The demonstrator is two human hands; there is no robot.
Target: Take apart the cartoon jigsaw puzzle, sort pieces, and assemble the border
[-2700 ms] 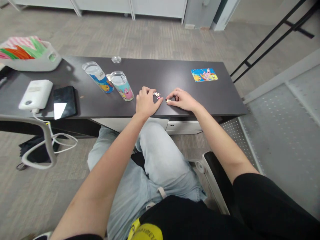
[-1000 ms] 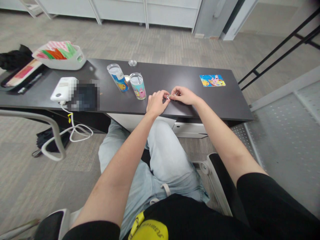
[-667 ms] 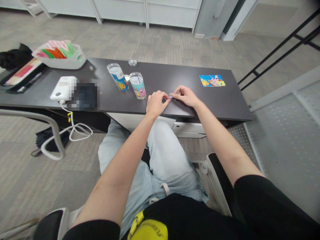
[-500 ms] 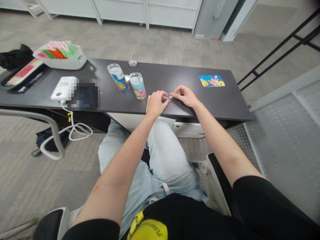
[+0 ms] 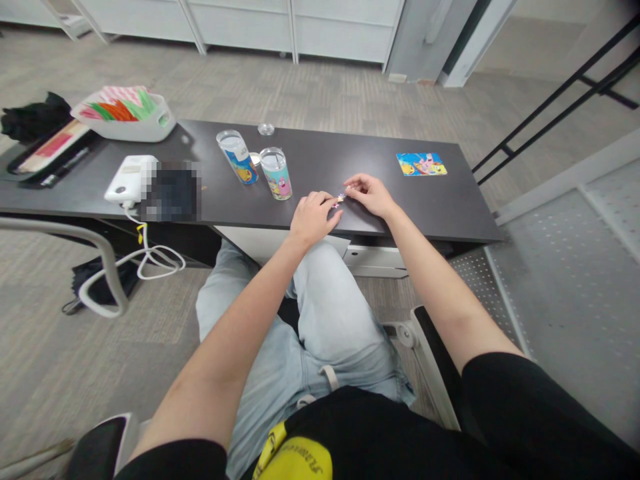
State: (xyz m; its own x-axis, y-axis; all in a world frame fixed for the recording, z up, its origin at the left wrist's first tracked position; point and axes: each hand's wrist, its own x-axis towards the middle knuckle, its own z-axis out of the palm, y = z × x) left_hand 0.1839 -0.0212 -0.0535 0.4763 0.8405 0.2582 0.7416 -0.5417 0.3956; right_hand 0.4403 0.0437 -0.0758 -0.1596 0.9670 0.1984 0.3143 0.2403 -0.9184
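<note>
well to the left of the left hand, a white basket point(image 5: 147, 131) of striped and coloured packets sits at the far side of the surface point(image 5: 430, 207); nearer the hand come a white charger-like device point(image 5: 131, 175) with its cable and a dark item point(image 5: 173, 193) too masked to make out. closer again, just beyond the left hand's fingers, stand two printed cups, a blue one point(image 5: 240, 163) and a pale one point(image 5: 277, 177), with a clear lid point(image 5: 266, 129) behind them. the left hand point(image 5: 315, 217) rests palm down, fingers loosely bent and the thumb spread away from the forefinger, not closed round anything. between the two hands, by the left fingertips, lie the small coloured pieces point(image 5: 341, 199), jigsaw-like in outline. the right hand point(image 5: 370, 195) meets them from the other side, thumb and forefinger nearly together; whether it pinches a piece cannot be told. beyond and right of the right hand lies a flat printed card point(image 5: 421, 164). the work seems early: a small cluster has been gathered between the hands, but whether any pieces are locked together is too small to tell, and how many remain cannot be judged.
</note>
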